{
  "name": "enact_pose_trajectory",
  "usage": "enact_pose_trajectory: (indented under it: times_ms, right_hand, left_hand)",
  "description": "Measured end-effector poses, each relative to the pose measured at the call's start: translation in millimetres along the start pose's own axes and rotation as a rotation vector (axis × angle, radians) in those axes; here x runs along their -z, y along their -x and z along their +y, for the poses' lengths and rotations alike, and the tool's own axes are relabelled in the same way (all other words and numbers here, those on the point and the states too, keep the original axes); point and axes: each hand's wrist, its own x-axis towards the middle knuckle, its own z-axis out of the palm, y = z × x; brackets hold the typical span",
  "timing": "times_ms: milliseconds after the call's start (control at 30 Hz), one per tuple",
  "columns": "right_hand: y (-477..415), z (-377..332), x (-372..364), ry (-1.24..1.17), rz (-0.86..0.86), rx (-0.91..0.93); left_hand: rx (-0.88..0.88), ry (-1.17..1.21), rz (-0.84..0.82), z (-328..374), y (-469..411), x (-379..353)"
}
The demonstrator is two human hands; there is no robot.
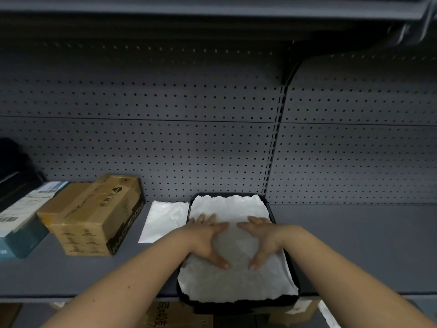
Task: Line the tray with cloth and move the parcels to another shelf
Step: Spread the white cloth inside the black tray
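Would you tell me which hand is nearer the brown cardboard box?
Left. The left hand rests on the cloth, right of the cardboard box; the right hand lies farther right.

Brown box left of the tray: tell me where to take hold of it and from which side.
Take the brown box at its near end, across its width, coming from the front right. It lies flat and lengthwise on the shelf, its left side close against another box, while the right side, toward the white pouch, is free.
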Motion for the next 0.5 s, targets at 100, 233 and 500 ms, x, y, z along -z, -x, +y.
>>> enact_pose_trajectory:
  times_ms: [100,233,500]
  right_hand:
    - [0,1,2,0.004,-0.005,0.001]
    - [-6,5,3,-0.002,0.016,0.017]
    - [13,-42,54,-0.378,0.327,0.255]
  left_hand:
    - [-0.004,0.01,0.009,-1,0,-1]
    - [-0.051,0.059,0.067,5,10,6]
    - [-0.051,0.205,0.531,-62,88,60]
